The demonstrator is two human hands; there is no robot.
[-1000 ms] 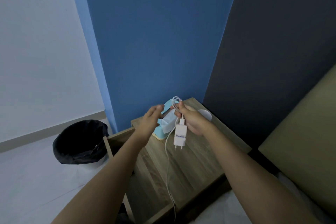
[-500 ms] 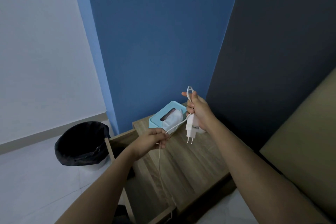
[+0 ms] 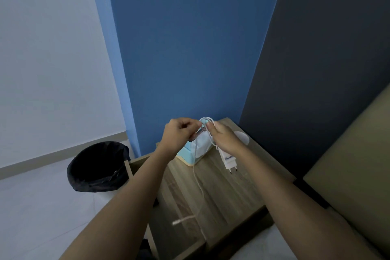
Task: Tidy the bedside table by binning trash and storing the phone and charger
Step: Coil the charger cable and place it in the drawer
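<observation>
The left hand (image 3: 179, 133), at centre frame, pinches the white cable (image 3: 198, 183) with curled fingers. Just right of it, the right hand (image 3: 224, 138) grips a small loop of the same cable. The charger (image 3: 229, 159) hangs below this hand, prongs down, above the table (image 3: 232, 200). The cable trails down over the table, and its free end lies at lower centre. A teal tissue box (image 3: 188, 155) sits behind the hands. A black bin (image 3: 97, 167) stands on the floor at left.

White charger (image 3: 228, 158) dangling, cable (image 3: 198, 183) looped above
</observation>
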